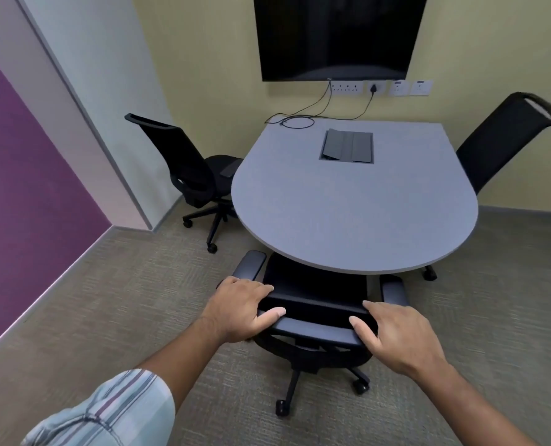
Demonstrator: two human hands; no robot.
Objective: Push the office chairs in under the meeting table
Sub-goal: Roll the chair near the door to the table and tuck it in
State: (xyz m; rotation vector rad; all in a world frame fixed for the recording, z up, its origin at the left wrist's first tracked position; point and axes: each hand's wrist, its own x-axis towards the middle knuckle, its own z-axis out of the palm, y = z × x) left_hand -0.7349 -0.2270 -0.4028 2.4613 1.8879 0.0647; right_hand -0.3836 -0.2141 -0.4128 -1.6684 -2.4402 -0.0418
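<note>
Both hands rest on the top of the nearest chair [312, 320], the one at six o'clock of the grey table [348, 201]. The left hand [242, 309] is wrapped over the left end of the backrest's top edge, fingers curled across it and thumb pressed along the near side, so it has a real hold on the chair. The right hand [403, 336] lies on the right end of the same edge with fingers spread and only loosely bent, touching it rather than clenching. This chair's seat is already partly beneath the rounded table edge, with its armrests showing at either side and its wheeled base on the carpet [139, 300]. A second chair [187, 165] stands at nine o'clock of the table, its seat meeting the table rim and its back leaning away toward the wall corner. A third chair [505, 140] sits at three o'clock, backrest tilted outward, seat hidden behind the tabletop. At twelve o'clock a dark screen [338, 33] hangs on the wall, with sockets [380, 88] just below and black cables [300, 119] trailing onto the table near a cable hatch [346, 146]. A striped sleeve [107, 413] is rolled up on the left arm.
</note>
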